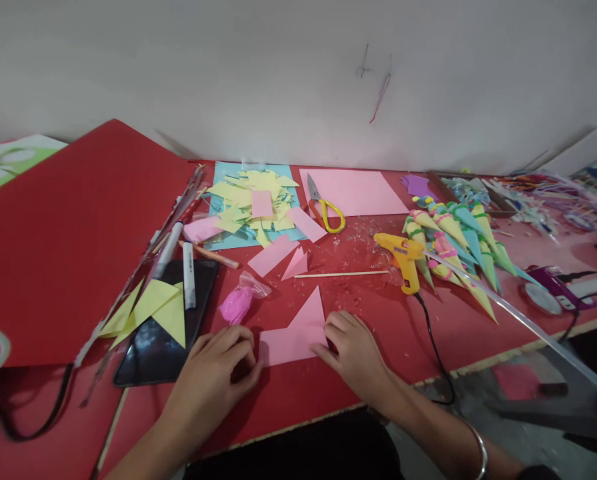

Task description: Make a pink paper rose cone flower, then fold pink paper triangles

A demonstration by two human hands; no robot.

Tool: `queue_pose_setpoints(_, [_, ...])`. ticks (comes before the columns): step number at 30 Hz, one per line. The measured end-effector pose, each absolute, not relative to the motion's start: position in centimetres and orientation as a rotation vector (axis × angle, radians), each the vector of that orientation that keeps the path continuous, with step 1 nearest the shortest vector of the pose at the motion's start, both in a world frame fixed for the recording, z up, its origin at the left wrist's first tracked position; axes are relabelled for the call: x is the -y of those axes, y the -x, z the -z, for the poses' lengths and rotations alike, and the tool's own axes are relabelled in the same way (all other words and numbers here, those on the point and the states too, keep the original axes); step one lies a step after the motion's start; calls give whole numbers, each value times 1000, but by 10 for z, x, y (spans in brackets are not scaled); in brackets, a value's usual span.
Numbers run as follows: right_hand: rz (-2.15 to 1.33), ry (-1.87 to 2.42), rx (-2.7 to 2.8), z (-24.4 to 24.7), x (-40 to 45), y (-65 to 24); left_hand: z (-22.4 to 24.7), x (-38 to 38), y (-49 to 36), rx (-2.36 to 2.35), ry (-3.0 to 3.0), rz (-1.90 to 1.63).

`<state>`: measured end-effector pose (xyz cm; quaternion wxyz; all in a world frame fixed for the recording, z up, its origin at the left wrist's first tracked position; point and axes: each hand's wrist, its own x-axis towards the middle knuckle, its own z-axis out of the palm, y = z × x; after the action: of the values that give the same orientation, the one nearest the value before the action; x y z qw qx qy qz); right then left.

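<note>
A folded piece of pink paper (291, 343) lies on the red table in front of me, with a pointed flap standing up from its upper right. My left hand (221, 367) has its fingers curled in and grips the paper's left edge near the thumb. At the right end, my right hand (353, 353) pinches the paper, thumb on top and fingers bent; the fingertips are partly hidden. Just beyond are a small bag of bright pink clay-like material (237, 305), a thin wooden stick (341, 274), a folded pink triangle (296, 265) and a loose pink strip (273, 255).
Yellow-handled scissors (331, 212) rest by a pink sheet (368, 192). A yellow glue gun (402, 257) with a trailing cord lies before several decorated paper cones (471, 233). Yellow paper scraps (248, 193) are heaped behind. Left are a black tablet-like slab (151, 363), a marker (189, 277) and red board (78, 253).
</note>
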<state>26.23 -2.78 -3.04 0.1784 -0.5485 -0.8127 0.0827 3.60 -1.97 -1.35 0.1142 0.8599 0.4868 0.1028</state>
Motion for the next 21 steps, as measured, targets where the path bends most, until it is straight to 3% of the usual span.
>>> queue_pose_setpoints(6, [-402, 1507, 2328, 27, 25, -266, 14, 26, -49, -1352, -2873, -674])
queue_pose_setpoints(10, [-654, 1317, 2360, 23, 27, -272, 19, 25, -55, -1327, -2763, -583])
queue_pose_setpoints(17, [-491, 1127, 2384, 30, 28, -273, 18, 25, -49, -1101, -2636, -602])
queue_pose_setpoints(21, [-568, 1248, 2297, 28, 26, -265, 16, 23, -47, -1173, -2559, -602])
